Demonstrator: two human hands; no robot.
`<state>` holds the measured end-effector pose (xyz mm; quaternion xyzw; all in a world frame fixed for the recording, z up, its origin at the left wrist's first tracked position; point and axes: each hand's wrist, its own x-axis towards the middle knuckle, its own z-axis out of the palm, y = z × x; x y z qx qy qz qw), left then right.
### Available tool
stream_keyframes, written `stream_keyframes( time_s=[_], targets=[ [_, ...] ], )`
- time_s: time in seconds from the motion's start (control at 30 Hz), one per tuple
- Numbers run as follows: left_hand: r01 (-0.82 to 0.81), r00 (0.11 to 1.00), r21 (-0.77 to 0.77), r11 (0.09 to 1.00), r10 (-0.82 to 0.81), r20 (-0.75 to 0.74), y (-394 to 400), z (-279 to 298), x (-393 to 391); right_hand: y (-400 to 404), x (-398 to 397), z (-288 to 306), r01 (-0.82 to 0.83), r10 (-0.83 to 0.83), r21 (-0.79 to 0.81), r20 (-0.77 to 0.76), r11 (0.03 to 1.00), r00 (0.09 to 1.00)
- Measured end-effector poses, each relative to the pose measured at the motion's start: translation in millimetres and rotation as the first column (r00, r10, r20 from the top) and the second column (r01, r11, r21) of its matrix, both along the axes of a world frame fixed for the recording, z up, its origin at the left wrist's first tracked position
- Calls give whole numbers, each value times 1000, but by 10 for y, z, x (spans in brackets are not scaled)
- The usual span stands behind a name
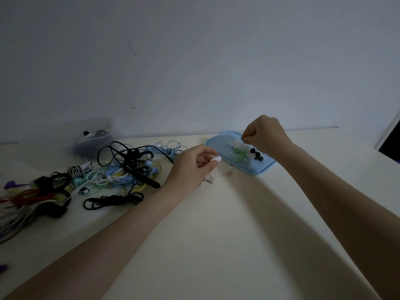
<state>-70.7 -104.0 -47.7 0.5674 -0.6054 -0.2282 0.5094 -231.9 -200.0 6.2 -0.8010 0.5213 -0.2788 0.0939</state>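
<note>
Cream counter (238,234) under a bare grey wall (194,61) is carrying the work in dim light. The white earbud (217,159) is poking out of the left grip (190,163), pinched between thumb and curled fingers. Its thin cord is trailing to a jack plug (209,181) just beneath that grip. The right grip (265,135) is hovering over the blue lid (267,167) with fingertips pressed together as if pinching. Whether they are holding anything I cannot tell. Below that grip, green ear tips (239,153) and black ear tips (256,154) are lying loose on the lid.

The job is probably sitting early to midway. One bud is being handled, while a second bud (229,169) is lying just right of the left grip, beside the lid. Well left of the left grip, the tangled pile of earphones (129,167) is waiting, with a clear tub (93,141) behind it. Both forearms are stretching forward, the right grip held higher than the left.
</note>
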Motion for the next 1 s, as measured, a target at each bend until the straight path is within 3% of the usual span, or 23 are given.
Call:
stream_keyframes(
  time_s=[0.27,0.5,0.73,0.87,1.0],
  targets=[
    [-40,980,-112,993,61,192,-8,-44,13,-25,161,-11,-37,43,75,-86,996,995],
    [32,956,-77,996,-8,293,76,-12,-52,-47,281,-91,64,-51,57,-207,996,977],
    [18,977,-6,1000,-16,211,50,-47,-33,-68,308,-110,155,-138,68,-208,986,968],
    [33,992,30,999,-36,123,61,-21,-27,-80,232,-96,136,-128,66,-104,989,986],
    [30,987,26,999,-34,159,74,4,-32,-37,169,-40,83,-82,52,-25,995,996]
  ],
)
